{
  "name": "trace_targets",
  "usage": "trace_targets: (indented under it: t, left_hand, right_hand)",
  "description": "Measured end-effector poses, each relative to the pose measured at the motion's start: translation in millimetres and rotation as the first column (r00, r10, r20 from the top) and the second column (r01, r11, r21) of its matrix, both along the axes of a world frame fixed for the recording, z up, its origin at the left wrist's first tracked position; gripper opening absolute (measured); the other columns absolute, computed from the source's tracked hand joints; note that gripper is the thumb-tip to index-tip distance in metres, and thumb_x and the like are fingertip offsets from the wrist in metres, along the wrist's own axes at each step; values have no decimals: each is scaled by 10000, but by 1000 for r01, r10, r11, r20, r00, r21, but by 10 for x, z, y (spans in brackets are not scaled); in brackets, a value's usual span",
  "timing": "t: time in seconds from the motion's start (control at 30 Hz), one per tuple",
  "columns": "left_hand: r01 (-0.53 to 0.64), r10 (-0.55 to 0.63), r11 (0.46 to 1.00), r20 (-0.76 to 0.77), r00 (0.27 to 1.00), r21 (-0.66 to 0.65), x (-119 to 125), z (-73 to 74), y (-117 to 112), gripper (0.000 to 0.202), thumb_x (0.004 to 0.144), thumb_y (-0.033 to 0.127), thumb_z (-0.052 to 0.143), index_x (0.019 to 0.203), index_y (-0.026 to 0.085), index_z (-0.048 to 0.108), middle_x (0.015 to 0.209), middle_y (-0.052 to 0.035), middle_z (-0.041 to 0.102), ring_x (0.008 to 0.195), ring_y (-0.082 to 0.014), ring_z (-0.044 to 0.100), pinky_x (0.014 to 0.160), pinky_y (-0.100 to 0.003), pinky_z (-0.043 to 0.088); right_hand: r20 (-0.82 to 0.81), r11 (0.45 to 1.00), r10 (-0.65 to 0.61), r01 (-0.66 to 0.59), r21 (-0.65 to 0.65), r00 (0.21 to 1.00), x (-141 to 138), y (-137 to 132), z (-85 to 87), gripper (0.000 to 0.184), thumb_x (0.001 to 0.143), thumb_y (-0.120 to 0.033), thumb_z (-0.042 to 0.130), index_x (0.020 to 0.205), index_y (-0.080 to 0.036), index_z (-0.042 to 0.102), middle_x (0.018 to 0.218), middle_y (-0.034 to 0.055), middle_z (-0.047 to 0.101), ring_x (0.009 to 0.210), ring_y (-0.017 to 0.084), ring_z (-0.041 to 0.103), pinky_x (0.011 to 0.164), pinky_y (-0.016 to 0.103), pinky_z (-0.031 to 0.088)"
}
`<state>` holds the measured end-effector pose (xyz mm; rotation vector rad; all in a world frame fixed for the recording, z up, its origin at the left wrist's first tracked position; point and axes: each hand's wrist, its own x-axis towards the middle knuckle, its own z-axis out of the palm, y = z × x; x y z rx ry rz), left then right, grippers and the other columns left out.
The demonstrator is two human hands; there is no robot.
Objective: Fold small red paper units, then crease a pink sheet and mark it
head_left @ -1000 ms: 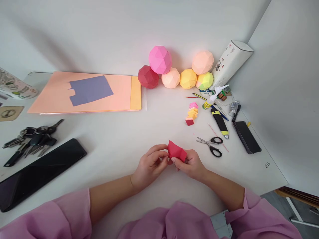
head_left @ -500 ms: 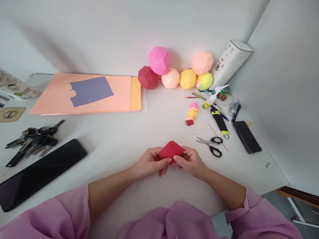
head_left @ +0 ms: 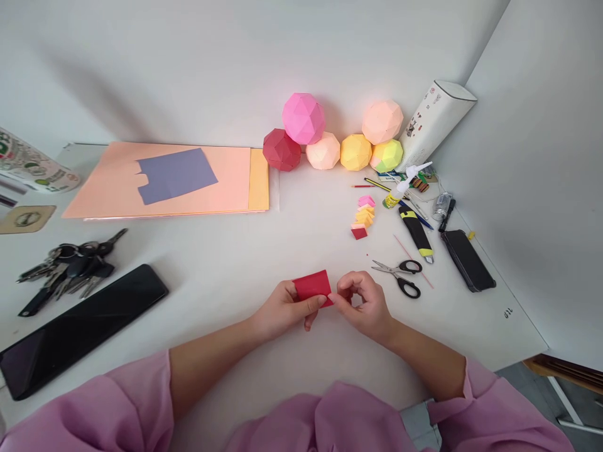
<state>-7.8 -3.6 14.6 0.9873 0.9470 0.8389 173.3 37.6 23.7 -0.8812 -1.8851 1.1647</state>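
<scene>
A small piece of red paper [head_left: 311,285] is pinched in my left hand [head_left: 289,309], with the thumb across its lower front. It now shows as a rectangle tilted slightly up to the right. My right hand [head_left: 365,304] is at its lower right corner, thumb tip on the edge and fingers curled; whether a finger presses from behind is hidden. Just beyond my hands lies a row of small folded paper pieces [head_left: 364,213] in pink, yellow, peach and red. To the right of my right hand are black-handled scissors [head_left: 398,271].
Faceted paper balls, among them a pink one [head_left: 304,118], stand against the wall. Coloured sheets [head_left: 198,199] lie at back left, keys [head_left: 75,263] and a large black phone [head_left: 85,329] at left. A glue bottle [head_left: 394,196], cutter [head_left: 416,233] and smaller phone [head_left: 467,260] lie at right.
The red paper has turned from a pointed, diamond-like shape to a rectangle. My right hand has shifted to its right corner with fingers more curled, and the left hand keeps its hold.
</scene>
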Motion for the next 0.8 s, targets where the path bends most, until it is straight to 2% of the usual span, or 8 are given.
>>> trace_targets:
  t: [0.03,0.1,0.17,0.23,0.4,0.6,0.8]
  left_hand:
    - [-19,19,1000,1,1000,9,4,-3,2,356,828,420,570,577,170,530,461,36,487,464,-89,430,520,-237,398]
    - [-36,36,999,11,999,25,10,-6,4,361,831,421,564,570,174,529,467,32,500,469,-94,437,527,-242,397]
    - [-45,45,999,15,999,29,14,-9,5,374,833,423,559,555,176,516,475,30,509,471,-95,444,531,-244,399]
    - [-52,52,998,11,999,28,17,-11,3,369,833,423,557,561,179,511,480,32,514,473,-97,452,534,-246,405]
    - [-78,79,996,-27,997,33,27,-2,-13,302,833,395,559,619,185,519,494,44,522,480,-98,464,538,-244,416]
    - [-93,100,993,-88,991,71,49,18,-41,221,830,367,556,719,176,554,530,47,520,492,-96,474,532,-243,418]
    - [-91,102,991,-117,988,94,51,10,-50,241,834,328,540,643,181,534,532,42,508,508,-95,470,531,-236,413]
  right_hand:
    - [8,990,0,-1,141,1000,0,1,-6,93,809,-188,595,809,-203,503,650,-24,526,519,86,453,478,217,419]
    - [59,930,21,-41,364,998,5,4,-23,62,823,-139,564,843,-197,553,696,12,578,541,97,487,478,221,434]
    - [122,868,18,-76,490,992,14,6,-37,95,836,-121,544,886,-183,596,756,52,622,580,111,535,498,229,462]
    - [155,832,-11,-77,549,988,20,5,-43,119,840,-111,537,910,-169,615,781,74,643,612,124,572,522,236,487]
    - [179,813,-52,-63,579,982,20,-2,-43,129,830,-90,548,906,-161,624,769,78,653,623,130,587,518,232,492]
    - [166,854,-63,-33,518,984,6,-14,-56,124,838,-114,524,865,-180,626,755,56,648,556,103,558,492,217,480]
    - [166,889,-60,-23,456,984,-7,-20,-60,132,828,-122,505,813,-181,622,689,35,616,487,87,494,427,209,422]
